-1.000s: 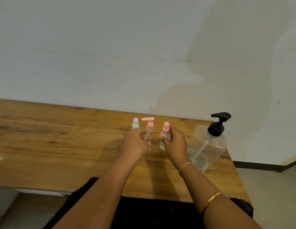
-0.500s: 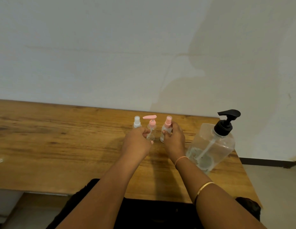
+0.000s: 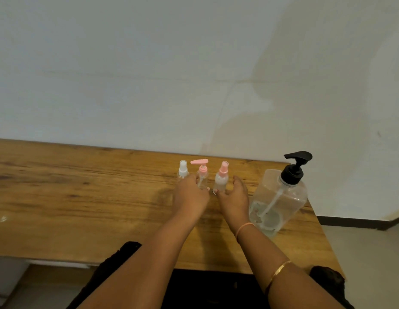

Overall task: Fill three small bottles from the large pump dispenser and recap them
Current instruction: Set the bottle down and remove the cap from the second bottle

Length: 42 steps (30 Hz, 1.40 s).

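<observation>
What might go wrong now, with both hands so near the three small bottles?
The white-capped bottle, pink pump bottle and pink spray bottle stand close together; the left hand or right hand might tip one into its neighbour. The large pump dispenser stands near the right edge of the table, beside the right forearm; a careless sweep might push it off.

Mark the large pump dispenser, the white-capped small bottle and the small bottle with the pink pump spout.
large pump dispenser (image 3: pixel 291 197), head view, on its clear body below the black pump.
white-capped small bottle (image 3: pixel 183 170), head view, on its white cap.
pink-pump small bottle (image 3: pixel 199 161), head view, on its pink spout.
</observation>
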Tool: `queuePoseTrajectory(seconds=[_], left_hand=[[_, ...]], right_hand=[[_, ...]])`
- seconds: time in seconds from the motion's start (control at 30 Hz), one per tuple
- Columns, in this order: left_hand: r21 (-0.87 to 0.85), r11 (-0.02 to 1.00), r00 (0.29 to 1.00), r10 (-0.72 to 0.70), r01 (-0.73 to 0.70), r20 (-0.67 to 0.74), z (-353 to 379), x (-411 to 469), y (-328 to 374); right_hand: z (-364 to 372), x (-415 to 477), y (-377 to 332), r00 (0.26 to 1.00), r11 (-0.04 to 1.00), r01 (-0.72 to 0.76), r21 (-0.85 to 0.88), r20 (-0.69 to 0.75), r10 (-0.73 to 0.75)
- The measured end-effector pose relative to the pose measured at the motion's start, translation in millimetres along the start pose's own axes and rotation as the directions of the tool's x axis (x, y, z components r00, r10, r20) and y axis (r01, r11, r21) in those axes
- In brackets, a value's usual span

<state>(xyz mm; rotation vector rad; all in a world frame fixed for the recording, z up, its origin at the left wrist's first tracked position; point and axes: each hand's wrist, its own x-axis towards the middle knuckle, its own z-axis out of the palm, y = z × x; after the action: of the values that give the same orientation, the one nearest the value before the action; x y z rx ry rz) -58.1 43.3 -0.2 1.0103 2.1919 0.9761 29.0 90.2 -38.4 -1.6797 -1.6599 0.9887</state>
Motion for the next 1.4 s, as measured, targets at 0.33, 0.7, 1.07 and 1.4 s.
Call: queuePoseTrajectory(seconds=[0.33,0.7,1.07,1.4], left_hand=[[-0.012,1.0,0.994,0.023,-0.024,-0.103,18,19,3],[0.123,0.986,0.983,0.129,-0.114,-0.127,26,33,2],[0.388,0.905,0.982,0.189,-0.176,0.005,-3,-18,15],[0.183,0.927,0.934,0.347,-0.327,-0.089,-24,-78,13]], right_hand=[[-6,-21,-5,0.999,0.992,0.011,0.122,0.034,-0.015],[-20,-15,-11,0.998,0.976,-0.052,0.211,0.049,0.043],[-42,-44,-19,0.997,0.93,-0.001,0.367,0.077,-0.03],[-69,-75,-20,0.972,0.871,0.157,0.465,0.082,-0.219]])
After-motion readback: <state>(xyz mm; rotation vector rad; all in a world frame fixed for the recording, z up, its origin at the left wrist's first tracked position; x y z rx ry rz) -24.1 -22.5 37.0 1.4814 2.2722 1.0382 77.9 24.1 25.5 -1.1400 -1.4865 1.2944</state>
